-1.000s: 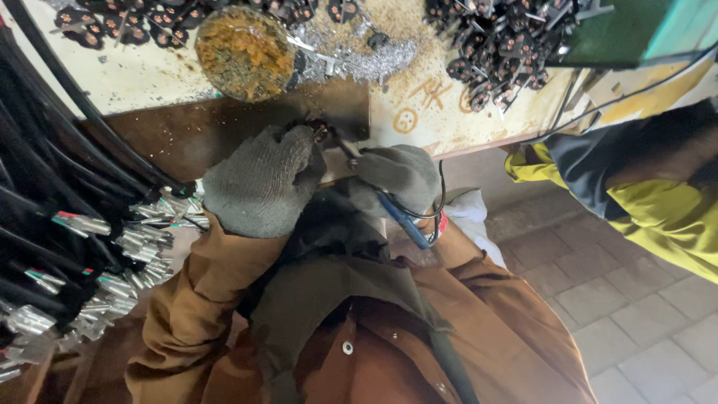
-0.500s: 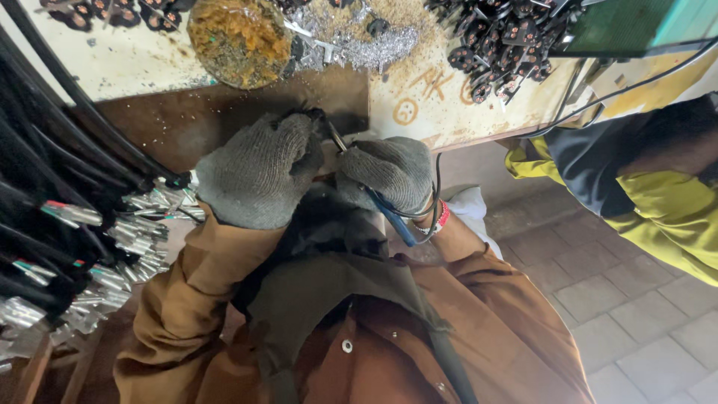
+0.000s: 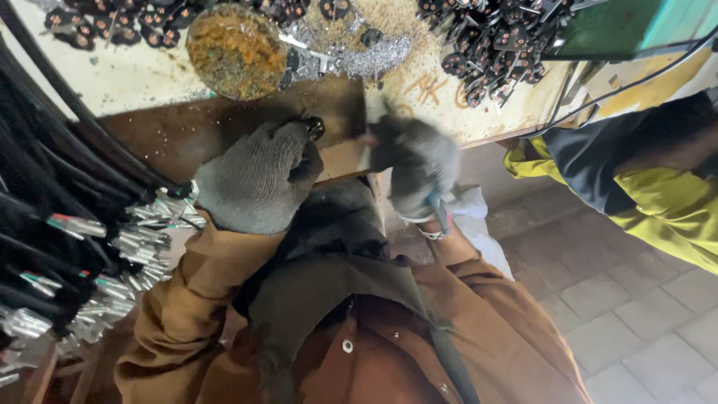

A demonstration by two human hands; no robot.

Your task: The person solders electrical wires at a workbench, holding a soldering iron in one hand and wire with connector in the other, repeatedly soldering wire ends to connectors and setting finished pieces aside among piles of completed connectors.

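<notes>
- Our left hand (image 3: 258,178), in a grey knit glove, stayed closed around a small black plug piece (image 3: 314,127) at the bench edge (image 3: 340,158); only its tip showed above the fingers.
- Our right hand (image 3: 419,168) had pulled away from the left since half a second earlier and was blurred; we could not tell its grip, though a blue-handled tool (image 3: 440,211) hung below it.
- We judged the joint work on the piece finished.

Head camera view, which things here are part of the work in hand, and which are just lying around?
In hand:
left hand, gloved, closed on a small black part
right hand, gloved, blurred

Lying about:
round dish of orange bits
black cable bundle
pile of black parts
metal shavings
</notes>
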